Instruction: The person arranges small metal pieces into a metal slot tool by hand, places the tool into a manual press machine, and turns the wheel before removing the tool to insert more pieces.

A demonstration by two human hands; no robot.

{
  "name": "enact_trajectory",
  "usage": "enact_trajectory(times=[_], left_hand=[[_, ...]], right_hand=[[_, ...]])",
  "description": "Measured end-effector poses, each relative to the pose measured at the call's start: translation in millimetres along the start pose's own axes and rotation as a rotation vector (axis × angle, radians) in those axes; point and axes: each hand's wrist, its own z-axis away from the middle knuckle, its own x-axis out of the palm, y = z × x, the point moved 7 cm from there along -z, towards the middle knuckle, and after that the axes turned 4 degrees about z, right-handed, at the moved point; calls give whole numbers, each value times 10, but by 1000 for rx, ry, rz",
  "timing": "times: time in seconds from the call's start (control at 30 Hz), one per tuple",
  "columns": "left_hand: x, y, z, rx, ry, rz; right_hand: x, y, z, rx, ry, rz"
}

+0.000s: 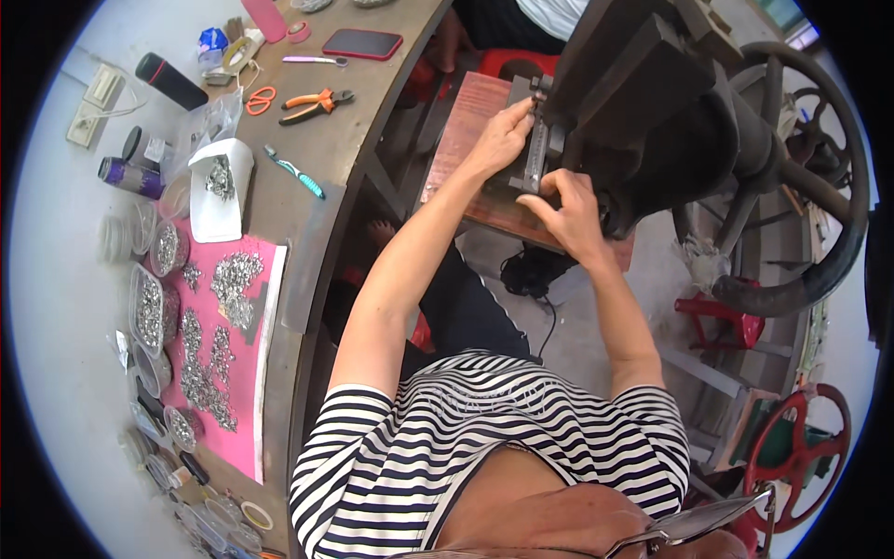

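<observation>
My left hand (pixel 504 140) reaches to the far end of a long metal fixture (pixel 536 156) under a dark press (pixel 652 102). Its index finger stretches forward and the fingertips come together at the fixture; whatever they pinch is too small to make out. At the fixture's near end is my right hand (pixel 573 216), its thumb held out apart from the bent fingers. No object shows in that hand, though some fingertips are hidden against the press. A reddish wooden board (pixel 466 116) lies beneath the fixture.
To my left runs a workbench (pixel 312 224) with a pink sheet (pixel 251 373) bearing small silvery metal pieces (pixel 207 377), a white tray (pixel 222 219), pliers (pixel 318 105), a toothbrush (pixel 296 173) and a phone (pixel 362 44). A large handwheel (pixel 852 186) stands right. Another person's hand (pixel 451 45) is beyond.
</observation>
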Motion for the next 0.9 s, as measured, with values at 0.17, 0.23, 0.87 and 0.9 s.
enact_trajectory(times=[0.17,0.23,0.87,0.9], left_hand=[[-182,272,484,-55,-106,-22],[-27,365,608,30,-157,-110],[30,386,692,190,-145,-456],[34,396,673,197,-148,-472]], right_hand=[[-1730,-526,308,-276,518,359],[-2679,-367,811,-442,1008,-88],[-3836,596,158,540,447,-30],[-3923,676,21,515,391,-47]])
